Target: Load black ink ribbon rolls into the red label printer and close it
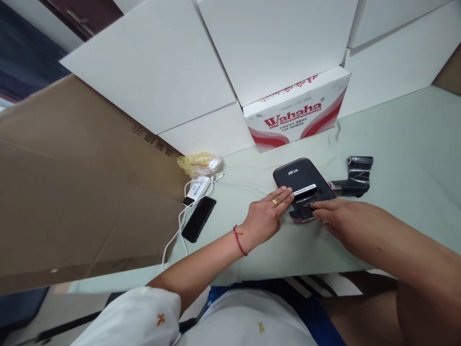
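A black device with a red edge (pixel 298 173) lies on the pale green cloth, with a white label strip (pixel 305 190) across its middle and a recess below the strip. My left hand (pixel 267 215), with a ring and a red wrist cord, rests its extended fingers on the device's left edge. From the right, my right hand (pixel 336 214) reaches over the recess, fingertips touching its dark inner part. Whether those fingers grip anything is hidden. Right of the device lie black rolls wrapped in shiny film (pixel 359 175).
A Wahaha carton (pixel 297 115) stands at the back against white panels (pixel 288 43). To the left are a black phone (pixel 199 219), a white cable (pixel 180 226), a small white box (pixel 199 187) and a yellowish plastic bag (pixel 200 165). A brown cardboard wall (pixel 79 192) borders the left side.
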Tool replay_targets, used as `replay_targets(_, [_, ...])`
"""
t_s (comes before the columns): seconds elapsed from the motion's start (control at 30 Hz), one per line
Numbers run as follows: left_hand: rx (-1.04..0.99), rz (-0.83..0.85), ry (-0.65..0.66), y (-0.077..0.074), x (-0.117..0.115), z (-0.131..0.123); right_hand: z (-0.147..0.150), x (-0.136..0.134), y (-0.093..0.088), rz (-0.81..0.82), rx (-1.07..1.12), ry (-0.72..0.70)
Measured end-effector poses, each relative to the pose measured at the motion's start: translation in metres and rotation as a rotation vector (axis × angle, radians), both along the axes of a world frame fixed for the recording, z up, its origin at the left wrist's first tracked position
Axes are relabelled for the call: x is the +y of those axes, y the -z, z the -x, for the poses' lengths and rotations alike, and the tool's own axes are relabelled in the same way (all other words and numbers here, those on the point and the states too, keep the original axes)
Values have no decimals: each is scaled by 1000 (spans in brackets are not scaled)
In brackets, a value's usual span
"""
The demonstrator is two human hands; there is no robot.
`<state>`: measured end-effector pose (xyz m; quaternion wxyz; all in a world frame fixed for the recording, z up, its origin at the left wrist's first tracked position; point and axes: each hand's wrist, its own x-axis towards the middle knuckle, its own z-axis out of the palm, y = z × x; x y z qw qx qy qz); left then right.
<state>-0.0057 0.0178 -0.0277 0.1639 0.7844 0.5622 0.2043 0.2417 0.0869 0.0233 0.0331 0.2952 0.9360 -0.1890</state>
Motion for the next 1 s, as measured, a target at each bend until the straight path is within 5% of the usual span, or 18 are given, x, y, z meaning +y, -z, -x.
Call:
replay_targets(0.13, [-286, -19, -86, -3, 4, -5, -2, 1, 1, 7, 14, -25])
replay_targets(0.23, [-587, 32, -412, 1, 3, -14, -5, 0, 9, -67, 116, -35])
replay_targets(0.33, [-928, 264, -644, 6, 2, -23, -8, 0, 15, -107, 178, -79])
replay_targets(0.47, [-1259, 618, -732, 3, 7, -26, -9, -1, 16, -103, 186, -99])
replay_targets(0.8, [-1211, 656, -771, 4, 10, -23, -7, 3, 7, -55, 177, -53])
replay_targets(1.0, [-1190, 442, -675, 3, 1, -28, 44, 31, -22, -49, -99, 187])
